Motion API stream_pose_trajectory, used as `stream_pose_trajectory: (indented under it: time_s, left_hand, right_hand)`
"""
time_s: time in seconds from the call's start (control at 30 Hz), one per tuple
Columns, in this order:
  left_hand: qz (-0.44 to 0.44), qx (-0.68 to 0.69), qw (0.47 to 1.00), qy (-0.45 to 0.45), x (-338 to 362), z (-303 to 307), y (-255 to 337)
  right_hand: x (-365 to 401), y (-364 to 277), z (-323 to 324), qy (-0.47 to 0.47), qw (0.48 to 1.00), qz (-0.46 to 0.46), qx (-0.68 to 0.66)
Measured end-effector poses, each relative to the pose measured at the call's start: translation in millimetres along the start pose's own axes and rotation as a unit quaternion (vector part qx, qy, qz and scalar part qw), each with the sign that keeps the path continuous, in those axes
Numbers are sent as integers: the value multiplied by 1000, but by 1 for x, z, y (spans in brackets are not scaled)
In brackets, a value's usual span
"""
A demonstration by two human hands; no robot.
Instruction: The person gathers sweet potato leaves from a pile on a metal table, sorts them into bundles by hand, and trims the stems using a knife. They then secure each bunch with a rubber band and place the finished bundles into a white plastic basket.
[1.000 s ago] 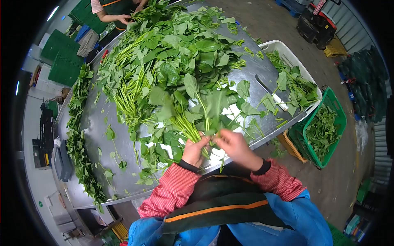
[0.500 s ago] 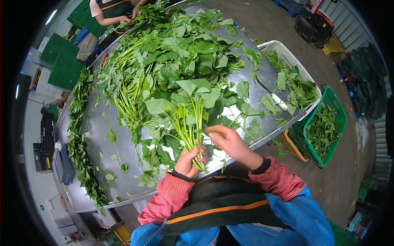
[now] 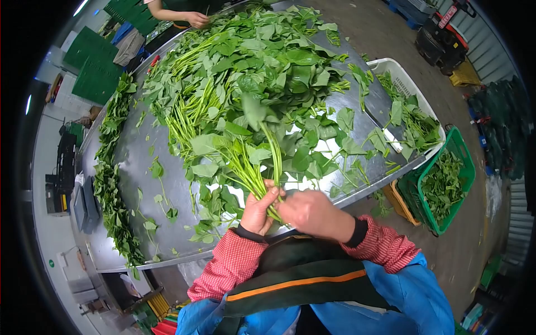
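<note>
My left hand (image 3: 260, 211) is closed around the lower stems of a bunch of leafy greens (image 3: 248, 167), whose leaves fan out over the table. Right beside it, my right hand (image 3: 309, 212) is curled at the stem ends; motion blurs it, and what its fingers hold is hidden. Behind the bunch lies a large heap of greens (image 3: 245, 72) with pale green stems toward the left. A knife with a white handle (image 3: 392, 140) lies to the right on the metal table (image 3: 134, 167).
A row of greens (image 3: 113, 184) runs along the left table edge. At the right stand a white crate (image 3: 410, 84) and a green crate (image 3: 470, 167), both holding greens. Across the table is a co-worker's hand (image 3: 197, 20). A pallet jack (image 3: 441, 42) stands farther back.
My right hand has moved down and left to the stems beside my left hand, and its fingers have curled in. The co-worker's hands have shifted, and the whole view has tilted slightly.
</note>
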State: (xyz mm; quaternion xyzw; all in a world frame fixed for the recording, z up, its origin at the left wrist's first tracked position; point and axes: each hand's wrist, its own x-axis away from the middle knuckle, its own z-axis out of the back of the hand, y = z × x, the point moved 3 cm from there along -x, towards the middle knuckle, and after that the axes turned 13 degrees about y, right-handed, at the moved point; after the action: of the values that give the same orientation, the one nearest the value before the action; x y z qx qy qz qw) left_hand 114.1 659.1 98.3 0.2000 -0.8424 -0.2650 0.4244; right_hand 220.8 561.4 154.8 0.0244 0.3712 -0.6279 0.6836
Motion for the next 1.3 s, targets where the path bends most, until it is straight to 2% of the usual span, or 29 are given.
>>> stream_pose_trajectory:
  time_s: [0.1,0.13,0.17,0.23,0.27,0.37,0.5,0.53,0.63,0.67,0.7,0.8,0.83,0.87,0.9,0.93,1.03,1.13,1.23,1.3]
  left_hand:
    - [3,-11,1000,-2,1,6,10]
    - [1,-14,1000,3,2,8,11]
    - [-3,-49,999,-6,4,11,11]
    - [-9,-121,992,-24,4,16,9]
    - [-15,-154,987,-30,3,22,3]
    - [36,-120,992,18,13,26,6]
    - [25,-82,996,-11,17,60,11]
    - [-1,-90,996,-17,19,67,17]
    - [1,-36,999,-6,29,95,38]
    - [-13,-47,999,-3,33,104,48]
    - [-41,-84,996,-2,35,115,60]
    - [-136,-211,968,26,41,156,95]
    - [-253,-339,903,69,45,169,110]
    - [-360,-452,808,114,50,180,124]
    - [-451,-548,686,161,58,190,136]
    - [-424,-585,663,196,65,204,149]
    - [-517,-625,528,251,82,239,185]
    - [-514,-682,435,285,90,273,212]
    - [-527,-685,400,304,98,297,236]
    - [-523,-687,399,310,100,313,246]
  right_hand:
    - [12,0,0,-54,976,-128,-167]
    - [11,13,-1,37,890,-305,-336]
    - [10,29,-1,23,851,-422,-311]
    - [9,54,-20,39,831,-472,-291]
    - [11,58,-38,52,829,-461,-312]
    - [-8,31,-49,2,894,-403,-197]
    - [-13,7,-83,-3,898,-365,-245]
    - [-22,0,-77,-11,911,-351,-216]
    - [-38,-5,-78,-16,906,-376,-196]
    - [-43,-6,-80,-7,910,-377,-173]
    - [-49,-10,-82,-2,934,-335,-120]
    - [-72,-42,-100,-25,963,-242,-113]
    - [-80,-57,-110,-38,971,-206,-117]
    - [-87,-72,-120,-55,977,-167,-121]
    - [-94,-89,-129,-79,980,-137,-123]
    - [-101,-107,-140,-104,981,-106,-127]
    - [-120,-146,-176,-161,975,-34,-151]
    - [-137,-171,-207,-174,969,-9,-177]
    - [-154,-189,-229,-216,964,3,-158]
    - [-166,-203,-239,-240,955,3,-172]
